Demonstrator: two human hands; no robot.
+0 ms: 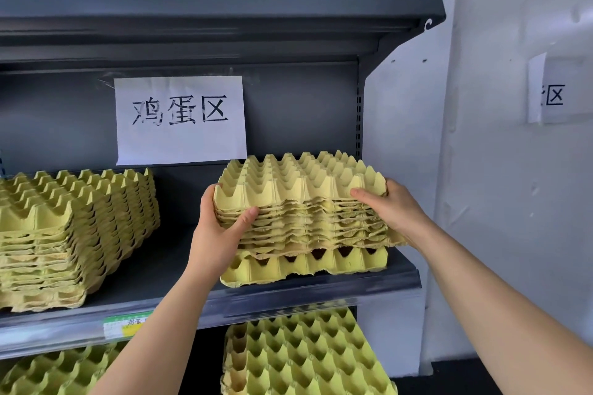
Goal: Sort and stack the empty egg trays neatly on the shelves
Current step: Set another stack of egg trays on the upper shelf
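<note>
A stack of several yellow egg trays (301, 202) sits at the right end of the dark grey shelf (321, 293), with its bottom tray (305, 266) lying upside down. My left hand (221, 231) grips the stack's front left corner, thumb pressed on its edge. My right hand (388, 208) holds the stack's right side, fingers laid over the front edge. A second, taller stack of trays (73, 234) rests on the same shelf at the left.
A white paper sign (179, 119) hangs on the shelf's back panel. The top shelf (224, 19) overhangs the trays. More egg trays lie on the lower shelf at right (301, 359) and left (54, 372). A white wall (497, 170) borders the right.
</note>
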